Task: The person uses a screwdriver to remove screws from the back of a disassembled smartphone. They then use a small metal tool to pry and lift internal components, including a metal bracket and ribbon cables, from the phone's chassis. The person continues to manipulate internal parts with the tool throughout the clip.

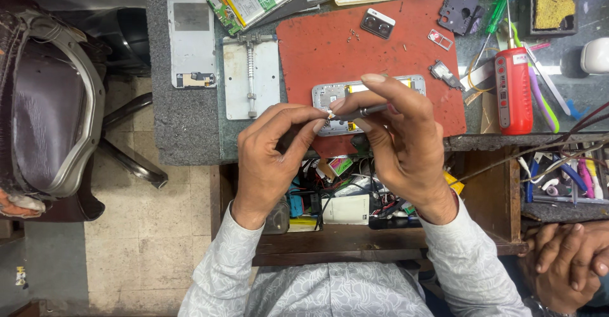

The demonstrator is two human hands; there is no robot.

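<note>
A grey speckled stone worktop (184,126) is seen above an open wooden drawer (495,196), while pale floor tiles (152,228) and a worn brown chair (51,101) with a grey frame are shown at left.

Both forearms reach forward from the bottom of the view in pale patterned sleeves that end at the wrists, and they angle inward so the two hands meet in the middle. The left hand (273,155) shows its back to the camera, knuckles up, with fingers curled and the thumb and forefinger drawn together into a fine pinch at their tips. The right hand (396,139) also shows its back, wrist bent slightly inward; its forefinger stretches out straight and high, while the thumb and middle finger close below it. The fingertips of the two hands nearly touch each other.
</note>
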